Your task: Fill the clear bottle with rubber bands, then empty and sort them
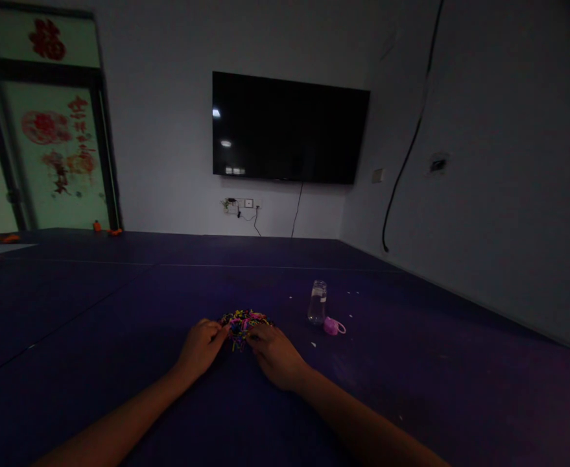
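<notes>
A loose pile of small multicoloured strands or bands lies on the dark purple table surface. At its left edge is my left hand, thumb and fingers closed together at the pile; what they pinch is too small to make out. My right hand rests against the right side, fingers bent down into the strands, their tips partly hidden. Just right of the pile stands a clear bottle without a lid, and a pink cap with a loop lies beside its base.
Small white scraps are scattered around the bottle. Orange objects sit at the far left edge near a glass door. A wall-mounted television and sockets are ahead; a black cable hangs along the right wall.
</notes>
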`<act>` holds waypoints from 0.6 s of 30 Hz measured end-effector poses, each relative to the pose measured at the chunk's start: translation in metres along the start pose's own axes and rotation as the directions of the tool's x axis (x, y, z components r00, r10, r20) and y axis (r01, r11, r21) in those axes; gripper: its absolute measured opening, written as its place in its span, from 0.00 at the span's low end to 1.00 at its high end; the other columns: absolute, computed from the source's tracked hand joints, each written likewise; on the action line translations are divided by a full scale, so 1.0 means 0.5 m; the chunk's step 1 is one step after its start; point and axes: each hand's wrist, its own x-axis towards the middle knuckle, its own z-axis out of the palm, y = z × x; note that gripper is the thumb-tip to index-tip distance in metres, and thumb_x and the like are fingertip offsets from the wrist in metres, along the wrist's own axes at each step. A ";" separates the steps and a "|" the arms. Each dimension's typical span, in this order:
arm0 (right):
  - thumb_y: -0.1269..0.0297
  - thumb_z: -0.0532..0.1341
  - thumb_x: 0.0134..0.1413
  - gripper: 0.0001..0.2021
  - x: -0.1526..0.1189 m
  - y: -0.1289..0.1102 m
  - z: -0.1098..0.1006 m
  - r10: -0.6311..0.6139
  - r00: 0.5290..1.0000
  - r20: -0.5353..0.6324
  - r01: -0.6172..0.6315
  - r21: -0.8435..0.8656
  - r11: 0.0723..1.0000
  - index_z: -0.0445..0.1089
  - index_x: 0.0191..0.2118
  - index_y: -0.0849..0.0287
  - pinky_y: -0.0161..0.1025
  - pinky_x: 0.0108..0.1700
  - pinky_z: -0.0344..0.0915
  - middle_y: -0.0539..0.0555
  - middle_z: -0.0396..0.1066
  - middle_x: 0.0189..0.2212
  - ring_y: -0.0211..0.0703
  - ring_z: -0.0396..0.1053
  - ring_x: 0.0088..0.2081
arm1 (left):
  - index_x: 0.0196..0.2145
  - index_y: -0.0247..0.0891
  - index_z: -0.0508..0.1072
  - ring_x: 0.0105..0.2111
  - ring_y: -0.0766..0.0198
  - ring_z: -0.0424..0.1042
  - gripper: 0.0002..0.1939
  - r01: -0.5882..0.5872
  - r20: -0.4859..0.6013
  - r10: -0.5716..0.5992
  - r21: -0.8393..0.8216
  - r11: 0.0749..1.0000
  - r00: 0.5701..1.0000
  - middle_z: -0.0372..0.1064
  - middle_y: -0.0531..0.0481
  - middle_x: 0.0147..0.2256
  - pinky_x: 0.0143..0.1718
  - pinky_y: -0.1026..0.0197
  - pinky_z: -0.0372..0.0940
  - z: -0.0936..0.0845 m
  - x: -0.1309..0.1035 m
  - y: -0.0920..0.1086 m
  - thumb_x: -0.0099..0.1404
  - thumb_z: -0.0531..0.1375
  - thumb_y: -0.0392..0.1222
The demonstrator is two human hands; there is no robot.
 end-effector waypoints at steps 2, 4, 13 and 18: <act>0.77 0.53 0.52 0.15 0.000 -0.001 -0.001 0.008 1.000 -0.002 -0.008 -0.004 1.000 0.69 0.44 0.60 0.43 0.51 0.60 0.57 0.69 0.46 0.45 0.63 0.50 | 0.17 0.40 0.70 0.28 0.61 0.69 0.25 0.017 0.001 -0.017 -0.025 1.000 1.000 0.71 0.50 0.22 0.34 0.59 0.62 0.001 0.000 -0.001 0.66 0.47 0.49; 0.76 0.52 0.53 0.15 0.000 0.000 -0.001 0.025 1.000 -0.015 -0.025 -0.006 1.000 0.69 0.44 0.60 0.43 0.51 0.60 0.58 0.68 0.46 0.46 0.63 0.50 | 0.18 0.39 0.71 0.29 0.61 0.70 0.24 0.037 0.004 -0.037 -0.036 0.999 0.999 0.72 0.50 0.23 0.34 0.59 0.62 0.001 0.000 -0.003 0.66 0.47 0.48; 0.77 0.51 0.54 0.16 0.001 0.006 0.000 0.086 0.989 -0.119 -0.080 0.056 0.995 0.69 0.45 0.59 0.41 0.48 0.63 0.58 0.69 0.45 0.44 0.65 0.47 | 0.25 0.40 0.75 0.33 0.59 0.70 0.17 -0.092 -0.038 0.089 -0.074 0.993 0.995 0.73 0.49 0.28 0.38 0.55 0.64 -0.003 -0.003 0.008 0.65 0.51 0.45; 0.77 0.52 0.53 0.16 0.002 -0.005 -0.011 -0.032 0.998 -0.046 0.036 0.093 0.995 0.69 0.45 0.58 0.42 0.50 0.61 0.56 0.69 0.45 0.44 0.64 0.49 | 0.26 0.40 0.75 0.35 0.59 0.69 0.15 -0.244 0.038 0.247 -0.079 0.967 0.968 0.73 0.48 0.30 0.40 0.54 0.64 -0.005 -0.008 0.023 0.65 0.52 0.42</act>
